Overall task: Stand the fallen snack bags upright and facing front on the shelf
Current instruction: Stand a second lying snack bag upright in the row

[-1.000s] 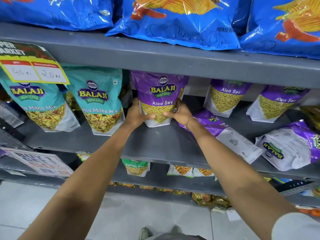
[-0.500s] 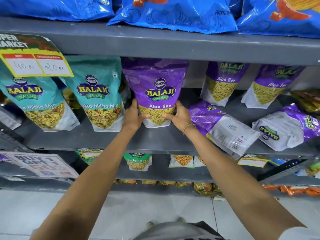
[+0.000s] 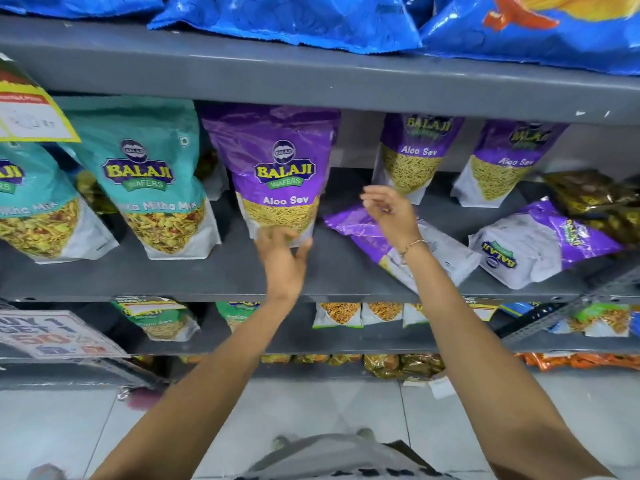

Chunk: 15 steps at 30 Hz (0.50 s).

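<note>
A purple Aloo Sev bag [image 3: 277, 174] stands upright and faces front on the grey middle shelf [image 3: 194, 271]. My left hand [image 3: 282, 252] is at its bottom edge, fingers spread and blurred, touching or just off the bag. My right hand [image 3: 389, 211] hovers open to the bag's right, above a fallen purple bag [image 3: 360, 230] that lies flat with its back up. Another fallen purple bag [image 3: 540, 240] lies on its side at the right. Two upright Aloo Sev bags [image 3: 415, 154] [image 3: 505, 161] stand further back.
Two teal Mitha Mix bags [image 3: 152, 181] stand at the left. Blue chip bags [image 3: 284, 19] fill the shelf above. Dark gold packets [image 3: 595, 199] lie at the far right. A yellow price tag [image 3: 31, 112] hangs at the left. Lower shelves hold small snack packs [image 3: 337, 315].
Both hands gripped the standing Aloo Sev bag by its lower sides. My right hand has let go and moved right over the fallen bag; my left hand has slid to the bottom edge.
</note>
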{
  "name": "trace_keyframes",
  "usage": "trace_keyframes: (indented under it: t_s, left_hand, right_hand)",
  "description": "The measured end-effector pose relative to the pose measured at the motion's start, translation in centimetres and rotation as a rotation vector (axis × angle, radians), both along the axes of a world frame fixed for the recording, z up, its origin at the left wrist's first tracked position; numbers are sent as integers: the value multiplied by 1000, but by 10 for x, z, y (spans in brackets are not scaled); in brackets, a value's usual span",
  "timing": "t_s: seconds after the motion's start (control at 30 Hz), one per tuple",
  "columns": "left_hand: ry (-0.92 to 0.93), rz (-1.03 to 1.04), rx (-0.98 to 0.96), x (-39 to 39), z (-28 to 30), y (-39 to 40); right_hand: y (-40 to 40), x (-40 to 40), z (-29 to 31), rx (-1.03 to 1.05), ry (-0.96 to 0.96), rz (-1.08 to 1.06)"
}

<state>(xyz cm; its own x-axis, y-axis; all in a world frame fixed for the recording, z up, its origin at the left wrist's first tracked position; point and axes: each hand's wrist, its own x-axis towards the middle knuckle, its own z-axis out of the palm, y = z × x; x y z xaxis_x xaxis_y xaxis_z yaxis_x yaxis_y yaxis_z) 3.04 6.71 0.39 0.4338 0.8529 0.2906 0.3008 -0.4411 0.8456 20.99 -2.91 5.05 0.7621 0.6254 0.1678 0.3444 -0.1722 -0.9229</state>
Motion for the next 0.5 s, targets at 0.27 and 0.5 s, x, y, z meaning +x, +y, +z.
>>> trace_keyframes:
  t_s: [0.27, 0.5]
  left_hand:
    - [344, -431, -615, 81, 2, -76]
    - [244, -412, -999, 114, 13, -101]
  right_hand:
    - [-89, 88, 3, -631, -83, -35]
    - [-122, 110, -7, -768, 11, 164]
